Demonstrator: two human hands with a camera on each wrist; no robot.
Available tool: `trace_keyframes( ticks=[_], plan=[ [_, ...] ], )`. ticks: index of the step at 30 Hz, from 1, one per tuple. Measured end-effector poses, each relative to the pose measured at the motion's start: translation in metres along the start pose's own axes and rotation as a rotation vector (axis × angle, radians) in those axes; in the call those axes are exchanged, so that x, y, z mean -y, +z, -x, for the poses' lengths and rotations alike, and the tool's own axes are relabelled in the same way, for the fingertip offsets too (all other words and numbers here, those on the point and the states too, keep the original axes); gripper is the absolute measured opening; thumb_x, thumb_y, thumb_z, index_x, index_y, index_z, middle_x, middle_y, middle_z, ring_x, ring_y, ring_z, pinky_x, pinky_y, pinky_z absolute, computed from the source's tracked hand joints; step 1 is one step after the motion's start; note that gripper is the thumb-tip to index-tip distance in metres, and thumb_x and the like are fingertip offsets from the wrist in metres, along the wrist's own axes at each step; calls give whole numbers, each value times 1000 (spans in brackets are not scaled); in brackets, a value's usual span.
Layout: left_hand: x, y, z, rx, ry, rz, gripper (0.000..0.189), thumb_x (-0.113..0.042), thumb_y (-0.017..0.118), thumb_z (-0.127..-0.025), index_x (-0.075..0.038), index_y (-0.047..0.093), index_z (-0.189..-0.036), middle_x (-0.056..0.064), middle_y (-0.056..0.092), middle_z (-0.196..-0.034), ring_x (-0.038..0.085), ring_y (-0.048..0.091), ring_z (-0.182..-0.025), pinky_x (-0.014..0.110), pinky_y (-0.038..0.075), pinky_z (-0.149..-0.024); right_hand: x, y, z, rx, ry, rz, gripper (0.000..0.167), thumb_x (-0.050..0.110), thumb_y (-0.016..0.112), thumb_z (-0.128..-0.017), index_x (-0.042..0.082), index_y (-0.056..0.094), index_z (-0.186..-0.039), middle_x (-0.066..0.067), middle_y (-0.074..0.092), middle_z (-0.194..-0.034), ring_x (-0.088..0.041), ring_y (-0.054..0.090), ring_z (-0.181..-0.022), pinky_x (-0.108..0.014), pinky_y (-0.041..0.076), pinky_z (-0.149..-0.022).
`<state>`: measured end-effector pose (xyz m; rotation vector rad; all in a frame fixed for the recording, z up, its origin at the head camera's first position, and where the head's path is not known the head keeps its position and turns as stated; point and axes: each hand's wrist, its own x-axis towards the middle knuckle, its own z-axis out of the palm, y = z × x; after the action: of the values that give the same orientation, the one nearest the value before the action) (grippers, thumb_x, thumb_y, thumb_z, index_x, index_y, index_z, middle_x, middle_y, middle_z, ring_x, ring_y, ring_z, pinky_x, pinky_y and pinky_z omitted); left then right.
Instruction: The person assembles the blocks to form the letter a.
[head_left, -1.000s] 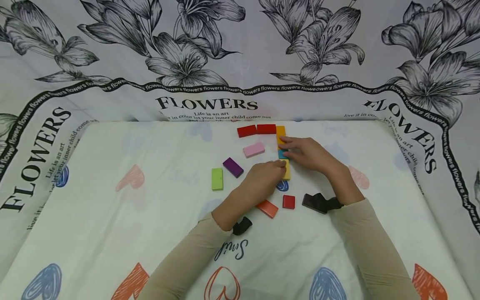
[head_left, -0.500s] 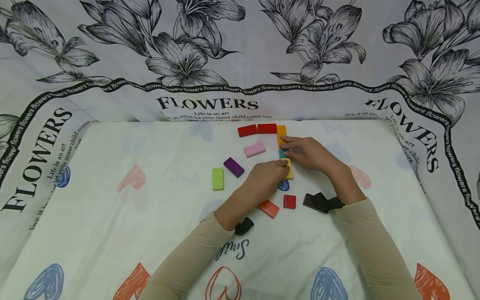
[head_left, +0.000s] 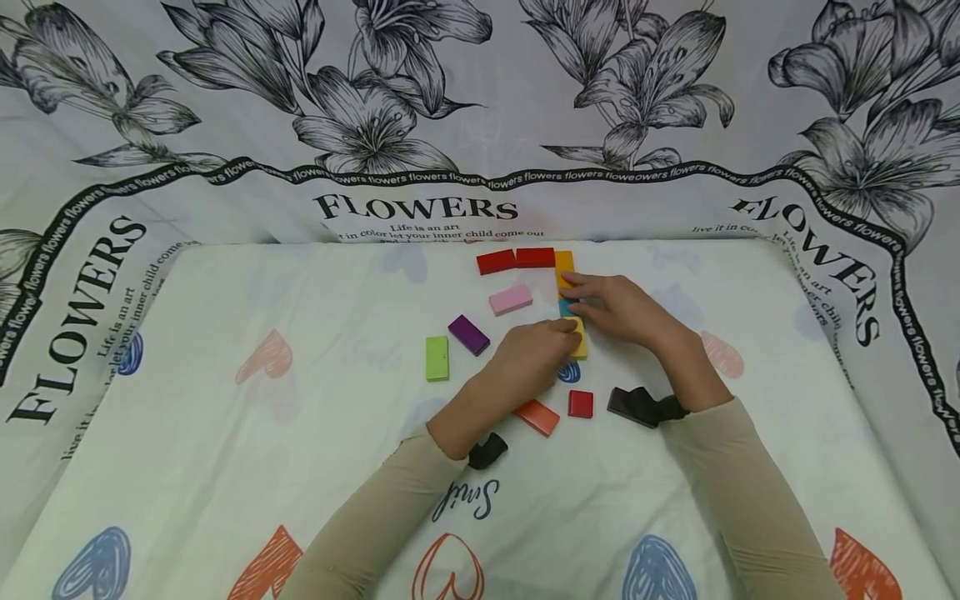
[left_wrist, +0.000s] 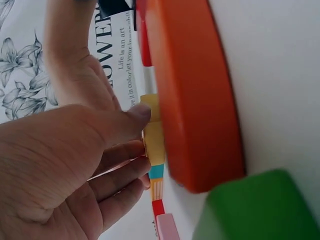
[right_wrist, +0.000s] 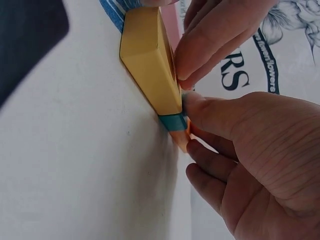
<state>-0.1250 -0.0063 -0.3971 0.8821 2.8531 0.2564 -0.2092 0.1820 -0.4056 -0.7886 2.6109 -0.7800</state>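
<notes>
My left hand point(head_left: 528, 358) pinches a yellow block point(head_left: 581, 342) between thumb and fingers. That block lies at the near end of a line, meeting a short blue block point(head_left: 565, 308), with a longer orange block point(head_left: 564, 261) beyond. On the right side of the line, my right hand point(head_left: 626, 308) rests its thumb on the blue block and its extended fingers on the orange one. Two red blocks point(head_left: 535, 257) run leftward from the far end. In the right wrist view, the yellow block point(right_wrist: 145, 60) touches the teal-looking blue one point(right_wrist: 172, 122).
Loose pink point(head_left: 511, 299), purple point(head_left: 468, 334) and lime green point(head_left: 437, 359) blocks lie left of the line. Nearer are a red-orange block point(head_left: 538, 417), a small red block point(head_left: 581, 404) and a dark block point(head_left: 621, 403). The left wrist view shows a green block point(left_wrist: 260, 210), hidden in the head view.
The yellow block has shifted very slightly to the right under my left fingers. My right hand stays in place on the blue and orange blocks.
</notes>
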Motion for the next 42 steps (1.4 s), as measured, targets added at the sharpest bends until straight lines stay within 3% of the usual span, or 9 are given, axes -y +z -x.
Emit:
trace_keyframes(
  ticks=[4,11,17,22,25,31,42],
  plan=[
    [5,-4,3,2,-13,45,37,-30,68,-104,-15,69,-138,3,66,-144,18,67,-128,31,60,-103,1,2,0,2,9,-12,42,13,66,-105,6,62,-146,-10,48,-165,-39,41,-157,-58,35,-127],
    [26,-21,12,-10,-104,109,49,-33,72,-102,-18,64,-148,5,67,-146,23,63,-136,40,54,-115,4,3,-2,11,26,15,42,16,65,-105,8,62,-147,-9,47,-166,-39,41,-157,-59,37,-126],
    [52,-41,8,-70,-175,127,45,-31,72,-101,-15,67,-144,7,73,-135,25,69,-124,42,57,-109,4,0,-2,17,51,16,43,16,65,-105,10,60,-148,-8,46,-167,-38,39,-158,-59,35,-127],
    [66,-50,5,-40,-235,180,46,-34,69,-103,-14,67,-144,8,73,-135,27,69,-125,45,57,-109,4,0,-1,23,75,30,44,18,64,-106,12,60,-149,-6,45,-168,-38,38,-159,-59,34,-128],
    [68,-50,4,-12,-259,200,48,-34,70,-102,-14,65,-145,8,72,-138,27,68,-127,45,56,-111,5,1,0,18,69,43,43,18,64,-106,12,60,-148,-6,44,-169,-37,37,-159,-59,33,-128],
    [72,-41,5,-10,-292,162,50,-31,74,-100,-11,65,-145,11,74,-130,27,70,-113,42,60,-101,8,3,-1,10,47,63,43,19,65,-106,11,61,-148,-6,45,-168,-36,38,-159,-59,34,-128],
    [81,-30,-1,-16,-272,138,38,-24,73,-99,-6,71,-133,13,73,-114,27,65,-98,38,59,-92,11,2,-2,2,64,64,43,16,66,-105,9,61,-147,-6,47,-167,-36,41,-157,-57,36,-127]
  ],
)
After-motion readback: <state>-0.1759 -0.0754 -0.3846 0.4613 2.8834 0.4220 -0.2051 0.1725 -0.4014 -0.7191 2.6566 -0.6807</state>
